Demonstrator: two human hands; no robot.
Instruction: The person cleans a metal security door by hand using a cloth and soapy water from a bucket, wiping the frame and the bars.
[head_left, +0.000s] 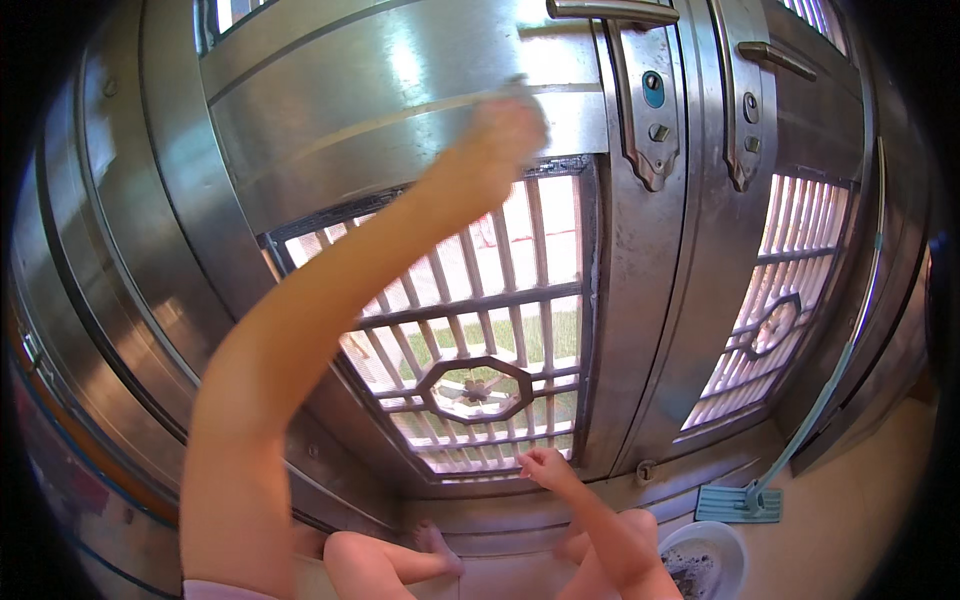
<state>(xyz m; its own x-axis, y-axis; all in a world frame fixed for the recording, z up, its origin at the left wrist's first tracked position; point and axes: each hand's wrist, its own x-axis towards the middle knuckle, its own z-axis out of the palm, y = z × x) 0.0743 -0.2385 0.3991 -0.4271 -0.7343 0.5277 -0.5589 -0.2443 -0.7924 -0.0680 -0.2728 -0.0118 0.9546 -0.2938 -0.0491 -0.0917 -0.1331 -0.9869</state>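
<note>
A double metal door (637, 300) with barred, screened windows stands before me. My left hand (510, 131) is raised to the door's smooth middle panel (315, 142), above the left barred window (480, 315). It is blurred, with a greyish thing, perhaps a cloth, partly showing at its fingers. My right hand (547, 469) is low, by the bottom edge of that window, its fingers curled; whether it holds anything small cannot be told. To the right of the left hand are a door handle (615, 10) and a lock plate (652, 112).
A flat mop head (739, 504) with a long pole leans against the right side of the door. Near my right knee a white basin (731, 559) holds dark, dirty matter. My bare legs and feet are on the tiled floor by the threshold.
</note>
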